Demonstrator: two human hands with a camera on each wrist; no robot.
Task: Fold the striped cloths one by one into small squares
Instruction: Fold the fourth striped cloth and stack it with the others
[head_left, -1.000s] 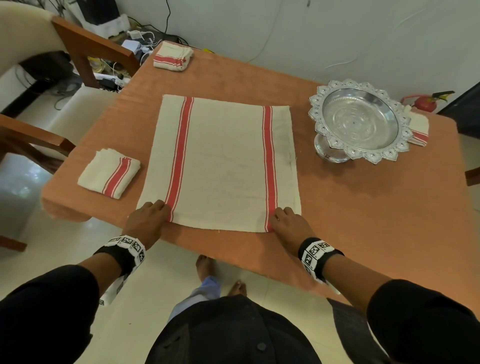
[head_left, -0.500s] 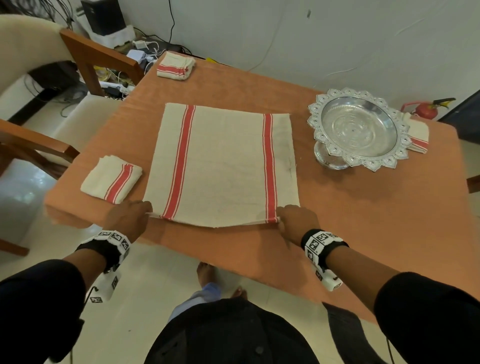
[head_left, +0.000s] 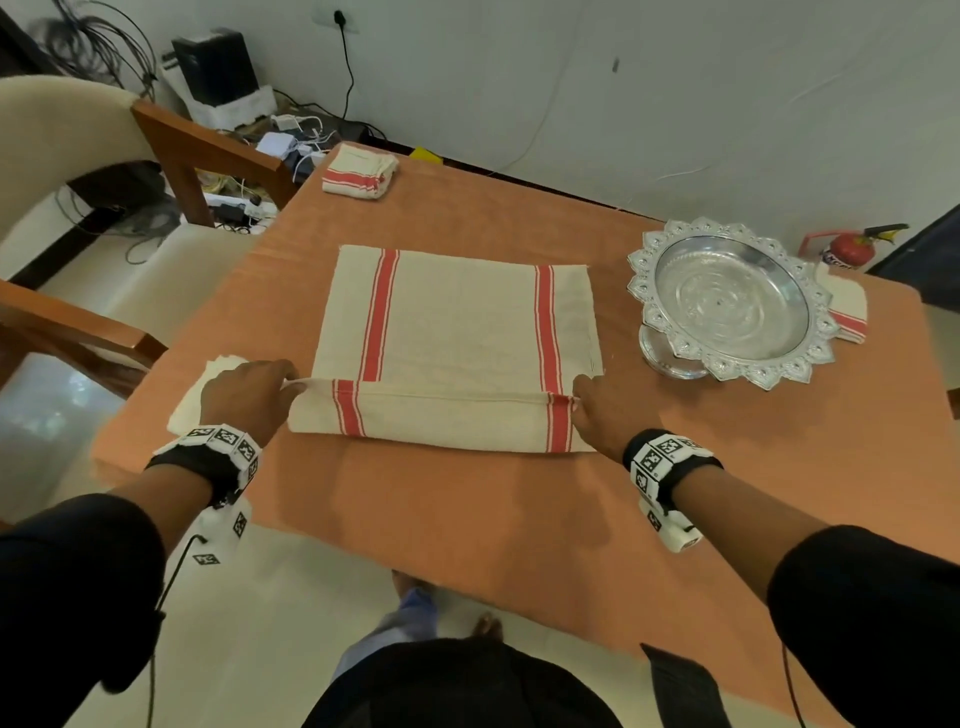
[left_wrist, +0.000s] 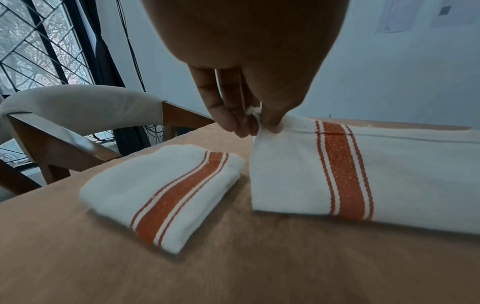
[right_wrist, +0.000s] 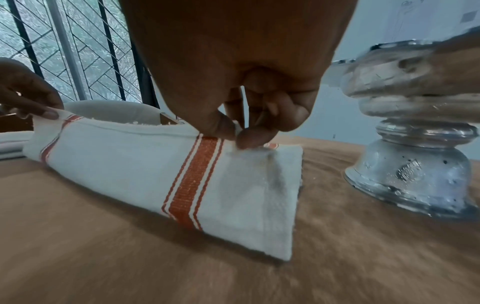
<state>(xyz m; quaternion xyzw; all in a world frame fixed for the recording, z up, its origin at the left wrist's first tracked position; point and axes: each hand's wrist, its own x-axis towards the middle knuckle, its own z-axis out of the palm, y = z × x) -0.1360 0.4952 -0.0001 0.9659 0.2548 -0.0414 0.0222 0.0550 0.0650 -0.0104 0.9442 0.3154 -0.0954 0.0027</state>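
A cream cloth with two red stripes (head_left: 460, 322) lies on the orange table (head_left: 467, 509), its near edge lifted and turned over the rest. My left hand (head_left: 249, 395) pinches the near left corner (left_wrist: 255, 117). My right hand (head_left: 597, 410) pinches the near right corner (right_wrist: 237, 131). Both corners are held a little above the cloth (right_wrist: 182, 164). A folded striped cloth (left_wrist: 161, 191) lies just left of my left hand, mostly hidden under it in the head view.
A silver pedestal bowl (head_left: 727, 301) stands at the right, close to my right hand, with a folded cloth (head_left: 847, 306) behind it. Another folded cloth (head_left: 358, 171) sits at the far left corner. A wooden chair (head_left: 104, 218) stands left of the table.
Both hands took hold of the near corners, lifted the near edge and carried it away from me over the cloth, forming a fold. The head view shifted closer.
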